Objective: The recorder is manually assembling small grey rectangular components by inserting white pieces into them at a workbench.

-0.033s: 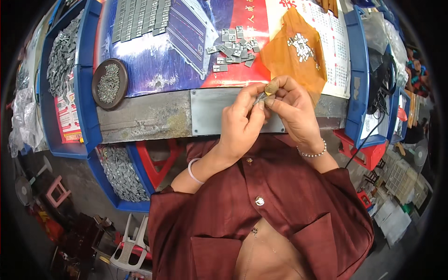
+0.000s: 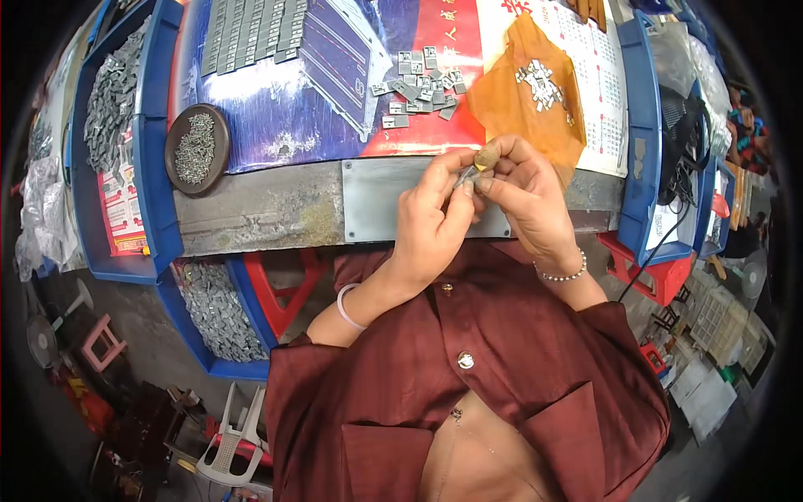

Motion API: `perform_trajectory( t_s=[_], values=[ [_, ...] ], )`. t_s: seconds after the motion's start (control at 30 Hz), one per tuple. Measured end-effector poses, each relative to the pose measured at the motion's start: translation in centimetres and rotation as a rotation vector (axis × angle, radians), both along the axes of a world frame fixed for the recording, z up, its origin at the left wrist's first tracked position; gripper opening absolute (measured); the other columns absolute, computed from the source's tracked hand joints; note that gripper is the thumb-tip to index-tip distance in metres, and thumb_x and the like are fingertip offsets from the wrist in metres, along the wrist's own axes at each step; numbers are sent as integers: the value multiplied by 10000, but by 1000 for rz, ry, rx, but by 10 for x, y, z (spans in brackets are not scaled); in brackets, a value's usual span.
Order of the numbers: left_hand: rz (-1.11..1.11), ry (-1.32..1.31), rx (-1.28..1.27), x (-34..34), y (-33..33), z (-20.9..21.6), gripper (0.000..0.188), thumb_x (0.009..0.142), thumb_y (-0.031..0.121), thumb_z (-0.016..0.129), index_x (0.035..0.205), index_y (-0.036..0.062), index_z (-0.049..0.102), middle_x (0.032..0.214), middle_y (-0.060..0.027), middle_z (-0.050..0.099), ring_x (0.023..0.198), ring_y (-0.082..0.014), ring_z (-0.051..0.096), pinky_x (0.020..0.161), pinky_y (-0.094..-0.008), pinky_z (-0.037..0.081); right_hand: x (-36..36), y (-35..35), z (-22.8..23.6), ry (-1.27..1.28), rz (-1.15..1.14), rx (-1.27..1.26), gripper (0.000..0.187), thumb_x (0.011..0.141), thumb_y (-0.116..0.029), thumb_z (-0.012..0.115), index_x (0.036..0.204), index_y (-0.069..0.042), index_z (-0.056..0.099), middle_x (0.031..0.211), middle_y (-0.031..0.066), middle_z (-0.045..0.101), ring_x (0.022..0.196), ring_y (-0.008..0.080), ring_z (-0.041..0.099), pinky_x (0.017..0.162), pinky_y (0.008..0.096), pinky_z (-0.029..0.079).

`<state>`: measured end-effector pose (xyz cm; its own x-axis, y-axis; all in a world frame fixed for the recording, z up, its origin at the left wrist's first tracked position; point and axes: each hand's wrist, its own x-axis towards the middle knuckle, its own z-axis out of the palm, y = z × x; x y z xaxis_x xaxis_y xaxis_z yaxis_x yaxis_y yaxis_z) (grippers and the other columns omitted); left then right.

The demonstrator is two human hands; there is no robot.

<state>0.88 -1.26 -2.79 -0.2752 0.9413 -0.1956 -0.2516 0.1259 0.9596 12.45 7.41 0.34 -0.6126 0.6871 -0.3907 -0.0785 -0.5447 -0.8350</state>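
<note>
Above the table's front edge, my left hand (image 2: 428, 216) pinches a small grey metal piece (image 2: 467, 176) between thumb and index finger. My right hand (image 2: 529, 191) meets it from the other side, thumb and fingers closed at the same piece. A tan-yellow wrap or cover (image 2: 485, 159) shows at the right index fingertip. Most of the piece is hidden by the fingers. Beyond my hands lies a loose heap of flat grey pieces (image 2: 422, 88). To their right, small silvery-white parts (image 2: 541, 84) rest on an orange-brown sheet (image 2: 502, 109).
Rows of grey pieces (image 2: 255, 33) lie at the far left of the table. A round dark dish (image 2: 221, 151) holds tiny metal parts. Blue bins (image 2: 159, 125) with grey pieces flank the left side; another blue bin (image 2: 642, 125) stands right. A metal plate (image 2: 376, 205) lies under my hands.
</note>
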Motion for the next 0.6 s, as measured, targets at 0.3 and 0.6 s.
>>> perform_trajectory(
  t_s=[0.3,0.6],
  values=[
    [-52,81,21,3,-6,9,327,952,33,427,1269,-45,426,807,-64,626,720,-70,571,636,-216,488,0,-7,-2,-66,-3,193,118,911,-27,567,999,-12,489,935,66,584,740,67,525,601,213,452],
    [-21,-271,60,-2,-8,7,284,978,81,399,1240,-18,447,709,-57,602,620,-83,567,566,-234,480,-5,-10,2,-77,20,217,87,928,-33,539,990,-16,480,934,71,582,695,57,513,567,199,442]
  ],
)
